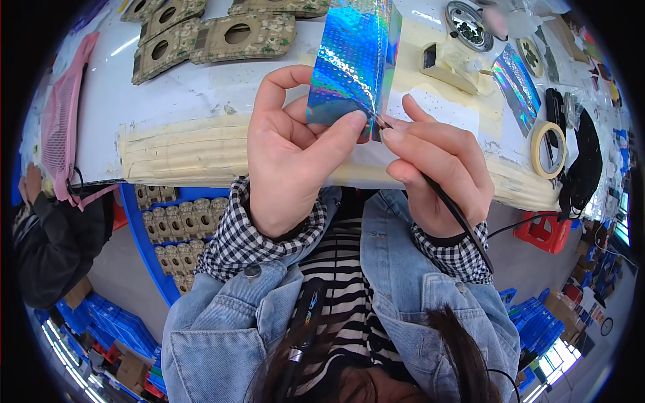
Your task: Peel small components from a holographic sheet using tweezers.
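Observation:
My left hand [292,148] is closed round the lower left part of a box-shaped piece with shiny blue holographic film [349,67]. Its thumb presses near the bottom corner, and the other fingers go behind. From the right, my right hand [443,154] pinches a slim black tool [457,211] with a narrow metal tip. That tip meets the film's lower edge beside my left thumb; whether it is a brush or another hand tool cannot be made out. Both hands are above the table's near edge.
Camouflage-patterned pieces with round holes [265,50] lie at the far left, near a pink mesh bag [64,127]. Right hold a masking tape roll [549,149], a holographic strip [519,87] and a round dish [468,27]. A blue tray [144,235] sits below; another person's sleeve [57,242] shows left.

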Available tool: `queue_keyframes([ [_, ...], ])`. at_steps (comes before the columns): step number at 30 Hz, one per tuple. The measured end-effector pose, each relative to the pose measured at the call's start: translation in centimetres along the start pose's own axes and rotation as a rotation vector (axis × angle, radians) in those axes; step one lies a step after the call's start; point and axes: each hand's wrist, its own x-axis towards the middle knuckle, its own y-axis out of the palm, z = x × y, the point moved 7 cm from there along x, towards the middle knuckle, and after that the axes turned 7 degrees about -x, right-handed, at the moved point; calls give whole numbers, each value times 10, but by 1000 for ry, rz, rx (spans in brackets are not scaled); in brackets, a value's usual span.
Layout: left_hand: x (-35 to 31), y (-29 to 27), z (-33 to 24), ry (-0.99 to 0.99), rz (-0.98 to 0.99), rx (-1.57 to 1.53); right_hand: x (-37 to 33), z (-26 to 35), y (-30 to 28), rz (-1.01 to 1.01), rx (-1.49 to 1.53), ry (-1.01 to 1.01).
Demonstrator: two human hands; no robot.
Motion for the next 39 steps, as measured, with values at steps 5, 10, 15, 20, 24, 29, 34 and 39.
queue_keyframes([
  [5, 0, 0, 0, 2, 0, -6, 0, 0, 0, -2, 12, 11],
  [10, 1, -2, 1, 16, 24, -21, -2, -3, -2, -28, 47, 25],
  [15, 1, -2, 2, 11, 22, -22, -3, -6, -5, -38, 4, -10],
  [20, 1, -1, 1, 25, 11, -39, -6, -8, -14, -58, -12, 0],
  [24, 1, -5, 1, 85, -15, -74, -15, -19, -30, -155, 5, 105],
  [29, 0, -9, 2, 143, -47, -87, -25, -28, -39, -159, -59, 152],
  [34, 0, -7, 1, 172, -69, -95, -28, -28, -37, -83, -130, 149],
  [39, -2, -6, 1, 178, -58, -35, -26, -21, -34, -38, -159, 140],
])
